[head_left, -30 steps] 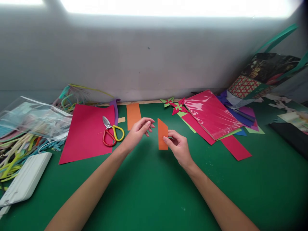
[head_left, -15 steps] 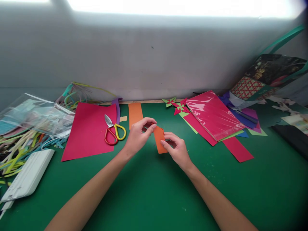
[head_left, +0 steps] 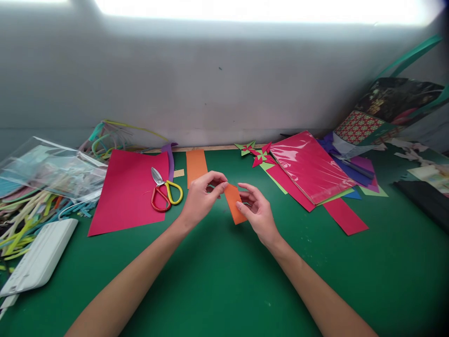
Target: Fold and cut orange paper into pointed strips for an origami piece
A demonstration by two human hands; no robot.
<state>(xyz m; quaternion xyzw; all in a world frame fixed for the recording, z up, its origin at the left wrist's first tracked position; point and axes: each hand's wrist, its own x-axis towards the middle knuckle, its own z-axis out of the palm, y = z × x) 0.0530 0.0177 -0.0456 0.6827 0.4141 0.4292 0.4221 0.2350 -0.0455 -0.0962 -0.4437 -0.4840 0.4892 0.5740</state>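
Observation:
Between my hands, above the green table, is a small folded piece of orange paper (head_left: 234, 203), tilted with its lower end to the right. My left hand (head_left: 204, 194) pinches its upper left corner between thumb and fingertips. My right hand (head_left: 257, 211) grips its right side, thumb on the front face and the other fingers behind, with the index finger raised off the edge. Behind my left hand lies an orange paper strip (head_left: 197, 164). Scissors (head_left: 163, 191) with one red and one yellow handle rest on a red paper sheet (head_left: 131, 192) to the left.
Folded red and green paper stars (head_left: 261, 156) lie near the wall. A plastic-wrapped pack of red paper (head_left: 310, 168) sits at right, with a red strip (head_left: 346, 217) beside it. At left are a white power strip (head_left: 40, 255) and a heap of pipe cleaners (head_left: 24, 222).
The orange paper has tilted, its lower end swinging slightly right. My right index finger has lifted away from its upper edge. My left hand keeps its pinch.

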